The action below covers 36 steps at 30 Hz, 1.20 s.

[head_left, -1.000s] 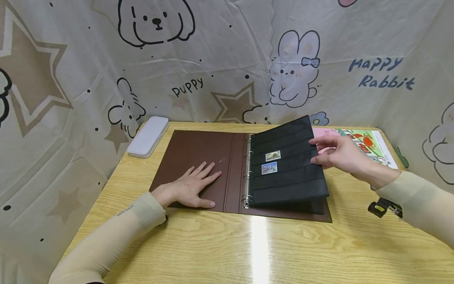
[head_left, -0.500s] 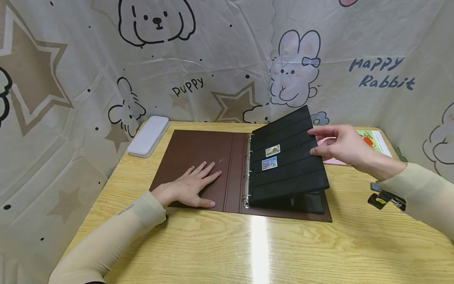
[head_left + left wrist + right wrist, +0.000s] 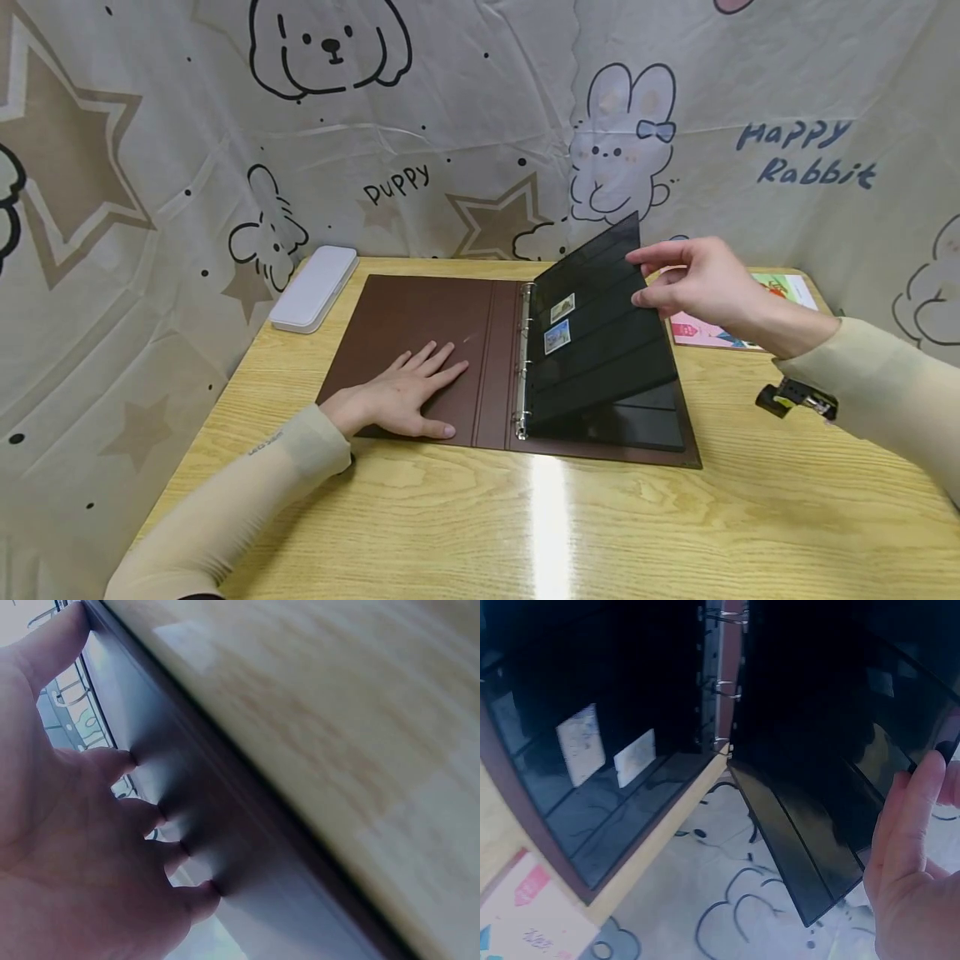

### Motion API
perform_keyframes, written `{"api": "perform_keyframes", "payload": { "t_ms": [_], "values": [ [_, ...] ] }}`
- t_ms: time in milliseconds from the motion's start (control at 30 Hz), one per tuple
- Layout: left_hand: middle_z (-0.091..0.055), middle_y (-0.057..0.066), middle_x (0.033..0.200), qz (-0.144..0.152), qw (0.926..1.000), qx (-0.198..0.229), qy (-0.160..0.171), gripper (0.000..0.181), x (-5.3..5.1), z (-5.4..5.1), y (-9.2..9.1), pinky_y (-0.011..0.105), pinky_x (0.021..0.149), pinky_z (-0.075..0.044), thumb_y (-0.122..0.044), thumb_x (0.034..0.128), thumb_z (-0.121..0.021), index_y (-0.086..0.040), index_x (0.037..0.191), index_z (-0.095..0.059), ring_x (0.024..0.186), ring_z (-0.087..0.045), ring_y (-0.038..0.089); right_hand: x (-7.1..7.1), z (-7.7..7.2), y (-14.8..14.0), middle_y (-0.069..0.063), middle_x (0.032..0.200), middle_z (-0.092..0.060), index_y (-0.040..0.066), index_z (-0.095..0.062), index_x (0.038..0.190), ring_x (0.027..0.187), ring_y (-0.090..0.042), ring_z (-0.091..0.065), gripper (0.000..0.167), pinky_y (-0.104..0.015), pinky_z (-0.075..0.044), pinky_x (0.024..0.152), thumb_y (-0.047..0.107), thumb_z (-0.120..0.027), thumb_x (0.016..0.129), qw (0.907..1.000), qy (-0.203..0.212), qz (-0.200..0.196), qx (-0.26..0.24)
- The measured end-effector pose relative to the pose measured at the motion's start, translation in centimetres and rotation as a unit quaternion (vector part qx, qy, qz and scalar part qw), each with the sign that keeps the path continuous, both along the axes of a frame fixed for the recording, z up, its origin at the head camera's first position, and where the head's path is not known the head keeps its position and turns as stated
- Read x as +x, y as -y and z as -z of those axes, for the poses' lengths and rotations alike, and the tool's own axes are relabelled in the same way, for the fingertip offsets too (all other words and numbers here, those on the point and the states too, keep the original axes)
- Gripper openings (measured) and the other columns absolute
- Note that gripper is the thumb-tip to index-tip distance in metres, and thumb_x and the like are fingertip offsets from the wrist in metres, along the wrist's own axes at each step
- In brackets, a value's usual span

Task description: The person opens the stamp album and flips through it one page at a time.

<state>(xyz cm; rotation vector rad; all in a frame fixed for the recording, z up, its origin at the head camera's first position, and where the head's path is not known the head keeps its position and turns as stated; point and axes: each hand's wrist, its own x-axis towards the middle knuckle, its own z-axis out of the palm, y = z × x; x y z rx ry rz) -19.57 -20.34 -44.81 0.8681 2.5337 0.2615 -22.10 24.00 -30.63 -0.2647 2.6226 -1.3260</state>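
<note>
A brown ring binder (image 3: 420,317) lies open on the wooden table. The left hand (image 3: 397,398) rests flat with spread fingers on its bare left cover; the left wrist view shows this hand (image 3: 82,840) with fingertips on the cover (image 3: 187,780). Pinched at its outer edge by the right hand (image 3: 701,283), a black page (image 3: 600,333) stands tilted up from the metal rings (image 3: 523,358). Two small stamps (image 3: 562,308) sit on that page. In the right wrist view the right hand (image 3: 915,877) holds the page (image 3: 802,802), and two pale stamps (image 3: 582,746) show on another black page.
A white case (image 3: 315,287) lies at the table's back left. Behind the right hand is a colourful printed booklet (image 3: 705,331), partly covered. A patterned cloth (image 3: 450,108) hangs around the back and sides of the table (image 3: 420,517).
The right hand has moved up and to the left, lifting the black page steeper over the rings. More of the dark surface beneath it shows. The left hand has stayed in place.
</note>
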Motion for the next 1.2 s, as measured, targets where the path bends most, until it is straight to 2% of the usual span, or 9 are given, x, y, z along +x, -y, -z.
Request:
{"api": "perform_keyframes", "payload": {
  "t_ms": [200,333,433,500,667,833,1033,1200],
  "values": [
    [-0.003,0.016,0.192,-0.004,0.9999,0.01,-0.001,0.107,0.0,-0.3,-0.1,0.075,0.14,-0.009,-0.061,0.0999,-0.077,-0.023,0.182,-0.021,0.179,0.0,0.045,-0.1,-0.9,1.2,-0.011,0.126,-0.075,0.008,-0.068,0.154,0.077,-0.006,-0.073,0.06,-0.026,-0.066,0.073,0.009,-0.086,0.097,0.9999,-0.004,-0.004,-0.016],
    [-0.01,0.018,0.191,-0.014,0.9998,0.016,-0.003,0.105,-0.3,-0.7,-0.3,0.075,0.139,-0.015,-0.059,0.0994,-0.079,-0.018,0.181,-0.027,0.178,-0.007,0.047,-0.2,-1.0,1.9,-0.015,0.14,-0.07,0.009,-0.067,0.155,0.075,-0.004,-0.072,0.061,-0.027,-0.066,0.071,0.006,-0.084,0.097,0.9993,-0.004,-0.01,-0.036],
    [-0.018,0.021,0.189,-0.029,0.9992,0.028,-0.009,0.101,-0.7,-1.4,-0.5,0.072,0.139,-0.02,-0.058,0.1007,-0.079,-0.016,0.18,-0.031,0.177,-0.014,0.05,-0.4,-1.1,2.2,-0.02,0.154,-0.065,0.01,-0.064,0.158,0.077,-0.003,-0.073,0.063,-0.027,-0.065,0.072,0.004,-0.082,0.097,0.999,-0.002,-0.014,-0.043],
    [-0.025,0.024,0.187,-0.035,0.9979,0.048,-0.024,0.098,-1.2,-2.0,-0.7,0.07,0.139,-0.025,-0.056,0.102,-0.077,-0.014,0.178,-0.034,0.175,-0.02,0.051,-0.5,-1.2,2.5,-0.02,0.157,-0.064,0.011,-0.063,0.159,0.079,-0.002,-0.075,0.065,-0.027,-0.066,0.073,0.004,-0.081,0.098,0.9988,0.001,-0.017,-0.046],
    [-0.044,0.022,0.179,-0.031,0.9878,0.126,-0.086,0.09,-2.2,-5.0,-2.0,0.06,0.137,-0.035,-0.048,0.1029,-0.078,-0.006,0.174,-0.041,0.169,-0.041,0.042,-0.6,-1.5,3.3,-0.018,0.161,-0.063,0.012,-0.061,0.161,0.094,0.004,-0.078,0.066,-0.029,-0.067,0.076,0.008,-0.082,0.098,0.9985,-0.002,-0.024,-0.049],
    [-0.051,0.01,0.177,-0.041,0.9756,0.186,-0.109,0.085,-2.9,-8.8,-4.1,0.051,0.135,-0.042,-0.046,0.1042,-0.077,-0.011,0.174,-0.043,0.164,-0.051,0.03,-0.9,-1.6,4.5,-0.02,0.162,-0.062,0.012,-0.057,0.164,0.101,0.006,-0.077,0.07,-0.029,-0.067,0.076,0.01,-0.082,0.099,0.9968,-0.003,-0.028,-0.075],
    [-0.056,0.009,0.173,-0.061,0.96,0.248,-0.115,0.079,-3.7,-12.5,-6.7,0.051,0.13,-0.048,-0.047,0.1056,-0.075,-0.016,0.173,-0.047,0.158,-0.058,0.031,-0.8,-1.7,5.9,-0.022,0.16,-0.063,0.011,-0.053,0.167,0.102,0.003,-0.079,0.072,-0.03,-0.067,0.076,0.009,-0.081,0.1,0.9929,0.001,-0.03,-0.115],
    [-0.06,0.009,0.17,-0.078,0.9501,0.29,-0.083,0.075,-3.8,-14.8,-8.5,0.048,0.119,-0.059,-0.047,0.1078,-0.073,-0.022,0.173,-0.045,0.154,-0.063,0.027,-0.7,-1.5,7.0,-0.023,0.159,-0.063,0.008,-0.054,0.165,0.101,0.004,-0.078,0.068,-0.029,-0.068,0.078,0.009,-0.079,0.102,0.9891,-0.004,-0.036,-0.142]
  ]
}}
